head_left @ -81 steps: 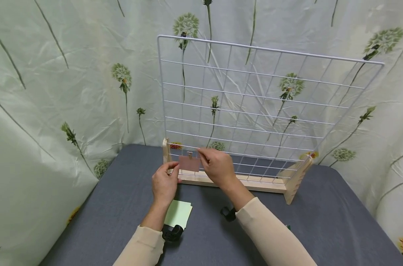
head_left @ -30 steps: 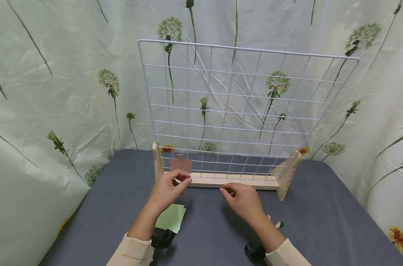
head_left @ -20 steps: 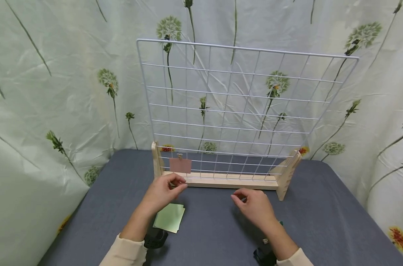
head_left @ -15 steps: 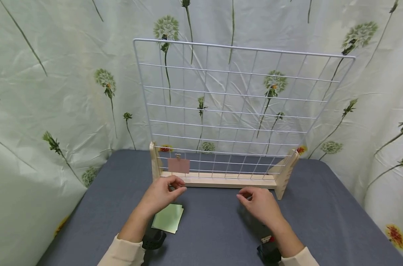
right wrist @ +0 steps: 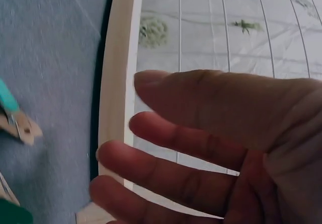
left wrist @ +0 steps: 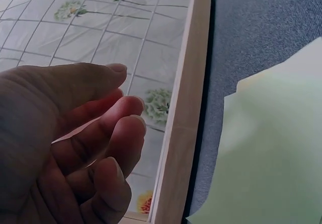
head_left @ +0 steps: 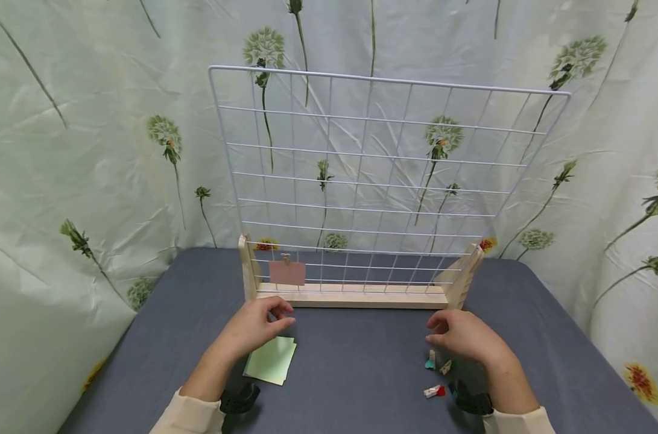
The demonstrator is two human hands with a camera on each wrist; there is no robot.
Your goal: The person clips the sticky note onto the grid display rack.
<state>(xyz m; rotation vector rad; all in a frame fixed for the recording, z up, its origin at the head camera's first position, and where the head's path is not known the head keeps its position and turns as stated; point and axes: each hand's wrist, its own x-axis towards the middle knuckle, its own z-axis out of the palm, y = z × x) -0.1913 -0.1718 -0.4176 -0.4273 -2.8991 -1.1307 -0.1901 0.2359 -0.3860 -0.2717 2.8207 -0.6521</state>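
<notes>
My left hand (head_left: 255, 327) hovers above the stack of light green paper sheets (head_left: 271, 363), fingers loosely bent with nothing between them. In the left wrist view the thumb stands apart from the fingers (left wrist: 128, 133). My right hand (head_left: 470, 339) is over the right side of the table, relaxed and holding nothing. Just below it lie several small wooden clothespins, one with a teal end (head_left: 430, 361), one plain-looking clothespin (head_left: 446, 367) and one with a red end (head_left: 434, 392). A pink paper (head_left: 287, 273) hangs on the white wire grid (head_left: 361, 154) by a small clothespin (head_left: 286, 258).
The grid stands in a wooden base (head_left: 356, 299) with upright side pieces at the back of the dark grey table (head_left: 356, 374). A floral curtain (head_left: 117, 72) surrounds the table. Black wrist bands (head_left: 240, 399) sit on both wrists.
Both hands let go of the pink paper, which stays clipped to the grid. My left hand drew back toward the green sheets; my right hand moved right to above the clothespins.
</notes>
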